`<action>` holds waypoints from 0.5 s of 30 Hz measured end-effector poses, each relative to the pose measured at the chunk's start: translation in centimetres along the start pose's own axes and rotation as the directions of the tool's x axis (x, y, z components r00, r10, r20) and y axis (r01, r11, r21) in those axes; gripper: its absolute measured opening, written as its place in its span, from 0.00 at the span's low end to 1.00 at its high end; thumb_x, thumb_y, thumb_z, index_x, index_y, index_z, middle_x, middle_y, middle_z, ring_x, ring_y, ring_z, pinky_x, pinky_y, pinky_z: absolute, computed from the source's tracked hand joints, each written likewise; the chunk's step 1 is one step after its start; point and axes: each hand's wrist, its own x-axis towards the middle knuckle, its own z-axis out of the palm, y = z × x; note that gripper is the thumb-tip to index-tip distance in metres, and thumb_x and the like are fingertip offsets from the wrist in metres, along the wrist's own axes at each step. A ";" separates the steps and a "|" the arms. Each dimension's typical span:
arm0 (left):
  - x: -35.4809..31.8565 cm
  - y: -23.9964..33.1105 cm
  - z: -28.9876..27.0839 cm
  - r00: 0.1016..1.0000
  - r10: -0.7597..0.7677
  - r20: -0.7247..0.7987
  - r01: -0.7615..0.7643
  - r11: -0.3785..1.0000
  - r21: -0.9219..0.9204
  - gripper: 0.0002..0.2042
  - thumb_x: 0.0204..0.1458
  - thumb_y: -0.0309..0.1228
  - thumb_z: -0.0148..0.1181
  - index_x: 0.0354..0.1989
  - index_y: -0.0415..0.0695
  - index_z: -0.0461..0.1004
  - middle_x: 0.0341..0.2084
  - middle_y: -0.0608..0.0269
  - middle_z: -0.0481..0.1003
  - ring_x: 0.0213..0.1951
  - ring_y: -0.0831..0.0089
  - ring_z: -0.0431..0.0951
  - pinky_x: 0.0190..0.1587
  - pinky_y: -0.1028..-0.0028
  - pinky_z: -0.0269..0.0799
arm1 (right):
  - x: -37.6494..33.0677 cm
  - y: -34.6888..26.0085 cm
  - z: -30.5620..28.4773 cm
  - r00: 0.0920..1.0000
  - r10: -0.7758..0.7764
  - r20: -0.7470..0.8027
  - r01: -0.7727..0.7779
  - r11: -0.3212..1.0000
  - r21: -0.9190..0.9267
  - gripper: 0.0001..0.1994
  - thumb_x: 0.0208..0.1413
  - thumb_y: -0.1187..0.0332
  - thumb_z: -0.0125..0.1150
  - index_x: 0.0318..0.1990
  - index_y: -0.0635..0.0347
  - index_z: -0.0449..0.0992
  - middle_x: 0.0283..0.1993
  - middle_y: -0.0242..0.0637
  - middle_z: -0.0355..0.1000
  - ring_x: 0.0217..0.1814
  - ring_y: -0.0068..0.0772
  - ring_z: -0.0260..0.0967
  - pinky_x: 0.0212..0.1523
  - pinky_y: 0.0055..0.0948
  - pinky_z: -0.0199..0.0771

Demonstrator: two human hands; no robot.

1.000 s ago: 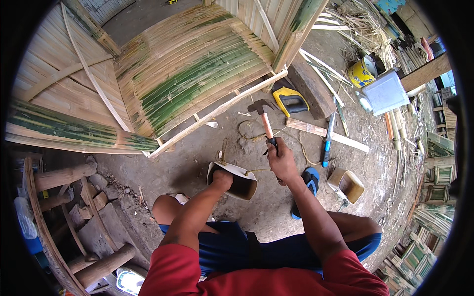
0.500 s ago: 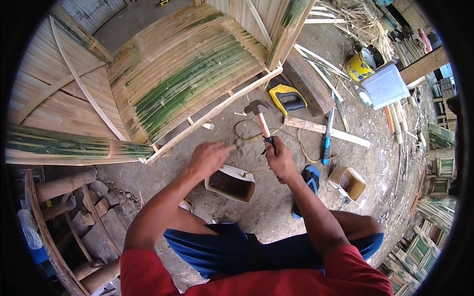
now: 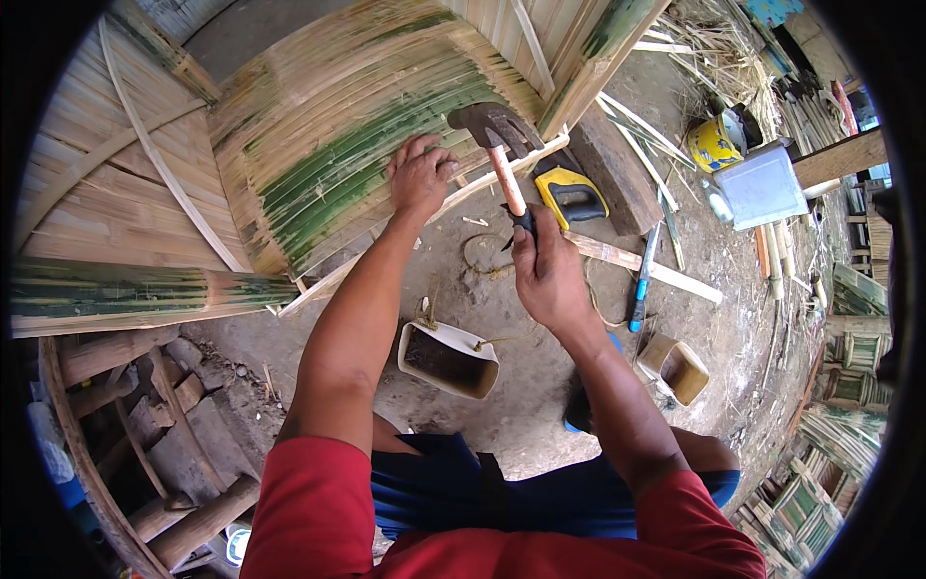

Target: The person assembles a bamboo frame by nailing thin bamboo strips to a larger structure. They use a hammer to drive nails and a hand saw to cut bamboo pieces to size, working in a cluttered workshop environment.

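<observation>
My right hand is closed round the dark grip of a claw hammer, its steel head raised over the front edge of a bamboo-slat panel. On the green slats near that edge rests my left hand. Its fingers are bent and drawn together; what they hold, if anything, is too small to make out. A pale wooden strip runs along the panel's front, partly hidden by my left forearm.
On the ground lie a yellow-handled saw, a wooden beam, a flat pale slat and a blue-handled tool. Two cut-open plastic containers stand nearer. A yellow bucket is at the far right, a wooden rack at left.
My left hand has moved forward from above the ground onto the bamboo slats. The hammer has risen and gone forward in my right hand, its head now nearer the panel.
</observation>
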 end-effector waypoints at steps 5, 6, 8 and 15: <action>0.0 0.6 -0.6 0.998 0.041 -0.039 -0.038 0.997 0.063 0.07 0.55 0.43 0.65 0.39 0.60 0.84 0.57 0.80 0.72 0.67 0.70 0.63 0.67 0.60 0.52 | 2.2 1.6 2.8 0.990 0.118 0.081 -0.098 0.971 -0.219 0.10 0.66 0.67 0.51 0.50 0.61 0.63 0.28 0.62 0.74 0.32 0.71 0.74 0.35 0.64 0.72; -0.1 0.5 -0.5 0.999 0.034 -0.032 -0.032 0.999 0.037 0.07 0.55 0.42 0.65 0.39 0.60 0.84 0.56 0.80 0.72 0.66 0.70 0.63 0.67 0.60 0.52 | 2.4 2.2 3.1 0.982 0.155 0.111 -0.123 0.960 -0.252 0.10 0.66 0.67 0.51 0.49 0.61 0.63 0.28 0.62 0.74 0.32 0.71 0.74 0.35 0.65 0.72; -0.2 0.4 -0.4 0.998 0.043 -0.043 -0.044 0.999 -0.020 0.07 0.55 0.42 0.65 0.39 0.59 0.84 0.56 0.79 0.72 0.65 0.70 0.64 0.67 0.60 0.52 | 2.4 3.3 3.5 0.987 0.134 0.091 -0.109 0.964 -0.243 0.11 0.66 0.65 0.50 0.48 0.63 0.62 0.28 0.64 0.75 0.33 0.72 0.75 0.35 0.65 0.73; -0.8 1.2 -2.5 0.998 0.020 0.051 -0.021 1.000 0.016 0.20 0.51 0.43 0.70 0.51 0.51 0.78 0.60 0.70 0.69 0.65 0.64 0.64 0.67 0.58 0.56 | 3.0 2.8 2.3 0.983 0.144 0.117 -0.102 0.947 -0.306 0.11 0.67 0.64 0.50 0.48 0.63 0.63 0.27 0.64 0.74 0.32 0.73 0.74 0.35 0.65 0.72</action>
